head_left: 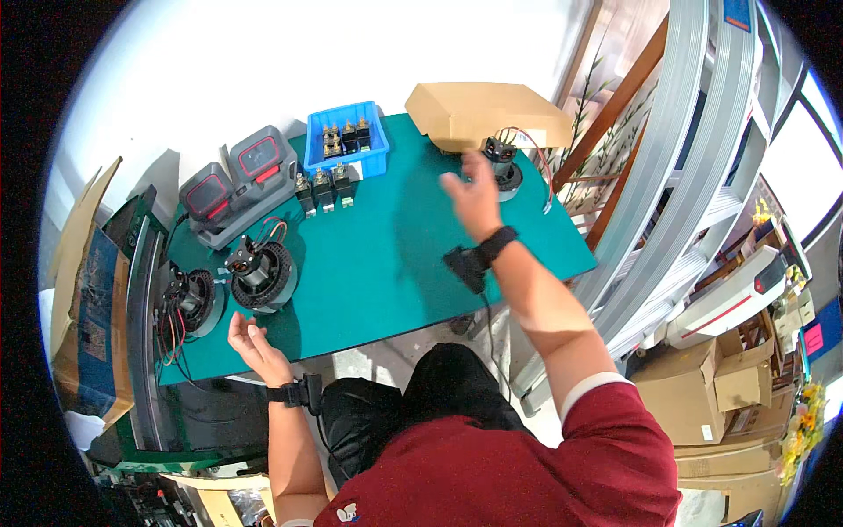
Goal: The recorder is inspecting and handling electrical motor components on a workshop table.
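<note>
My right hand (475, 200) is raised at the right of the green table, thumb spread from the fingers. Its fingertips are beside a black motor (502, 160) with a round base and loose wires; whether they touch it I cannot tell. My left hand (256, 348) hovers at the table's front left edge, fingers apart and holding nothing. Just beyond it stands a second round black motor (262, 274) with wires on top. A third motor (195, 300) sits left of that one, red and dark wires hanging from it.
A blue bin (378, 162) holds several black blocks with brass terminals; similar blocks (323, 191) stand before it. Left of these is a grey dual-dock device (241, 171). An opened cardboard box (483, 110) lies at the back right. A metal ladder (654, 202) flanks the green table (369, 263).
</note>
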`<state>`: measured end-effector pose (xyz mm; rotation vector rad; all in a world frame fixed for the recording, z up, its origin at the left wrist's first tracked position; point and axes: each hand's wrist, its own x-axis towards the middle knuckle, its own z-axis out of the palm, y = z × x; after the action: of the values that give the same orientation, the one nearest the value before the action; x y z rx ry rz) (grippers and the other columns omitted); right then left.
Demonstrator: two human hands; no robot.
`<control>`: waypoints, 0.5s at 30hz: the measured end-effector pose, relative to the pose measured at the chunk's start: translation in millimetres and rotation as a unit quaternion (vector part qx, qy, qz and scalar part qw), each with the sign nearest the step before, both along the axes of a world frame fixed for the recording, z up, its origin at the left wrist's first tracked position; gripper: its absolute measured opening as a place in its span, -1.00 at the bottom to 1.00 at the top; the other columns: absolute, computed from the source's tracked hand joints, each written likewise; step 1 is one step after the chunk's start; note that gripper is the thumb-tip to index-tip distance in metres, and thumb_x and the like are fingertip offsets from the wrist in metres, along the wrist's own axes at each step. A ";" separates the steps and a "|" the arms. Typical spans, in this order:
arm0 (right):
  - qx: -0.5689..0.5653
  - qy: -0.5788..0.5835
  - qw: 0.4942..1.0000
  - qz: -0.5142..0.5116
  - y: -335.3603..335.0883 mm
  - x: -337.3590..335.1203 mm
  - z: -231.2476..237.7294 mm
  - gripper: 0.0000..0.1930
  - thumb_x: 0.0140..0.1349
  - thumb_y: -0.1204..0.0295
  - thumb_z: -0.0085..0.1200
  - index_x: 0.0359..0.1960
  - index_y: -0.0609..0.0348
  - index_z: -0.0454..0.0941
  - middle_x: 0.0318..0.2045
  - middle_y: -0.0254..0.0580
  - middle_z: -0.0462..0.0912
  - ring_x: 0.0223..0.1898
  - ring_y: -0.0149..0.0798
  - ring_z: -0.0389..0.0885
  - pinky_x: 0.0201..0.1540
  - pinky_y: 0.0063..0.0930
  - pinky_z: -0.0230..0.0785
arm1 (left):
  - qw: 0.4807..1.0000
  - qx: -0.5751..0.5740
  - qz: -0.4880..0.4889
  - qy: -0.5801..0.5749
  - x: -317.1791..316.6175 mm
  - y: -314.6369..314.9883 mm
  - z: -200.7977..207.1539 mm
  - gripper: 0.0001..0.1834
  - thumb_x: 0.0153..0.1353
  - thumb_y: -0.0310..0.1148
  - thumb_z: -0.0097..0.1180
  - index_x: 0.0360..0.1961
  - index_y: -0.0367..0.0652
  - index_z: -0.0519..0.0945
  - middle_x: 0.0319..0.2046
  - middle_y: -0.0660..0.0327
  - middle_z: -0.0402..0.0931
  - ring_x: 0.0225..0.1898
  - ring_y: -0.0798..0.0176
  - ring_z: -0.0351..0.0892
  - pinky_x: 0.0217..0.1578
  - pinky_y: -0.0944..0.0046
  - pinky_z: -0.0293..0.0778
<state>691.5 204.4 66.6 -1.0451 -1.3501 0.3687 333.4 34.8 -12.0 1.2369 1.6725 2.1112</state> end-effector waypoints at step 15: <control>-0.186 -0.189 0.949 -0.170 66.7 107.7 -2.0 -0.20 -0.36 0.09 0.42 -0.06 0.31 0.38 -0.14 0.06 0.55 -0.07 -0.05 0.52 0.02 -0.30 0.32 | 0.994 -0.030 -0.061 0.082 11.2 -0.2 -2.0 -0.77 0.28 -0.46 -0.15 -0.06 -0.27 0.39 -0.19 0.14 0.38 -0.24 0.33 0.40 -0.20 0.37 0.37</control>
<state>799.2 271.1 64.7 -1.7031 -1.4302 0.1691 344.6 34.6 -14.0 1.4890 1.6644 1.9210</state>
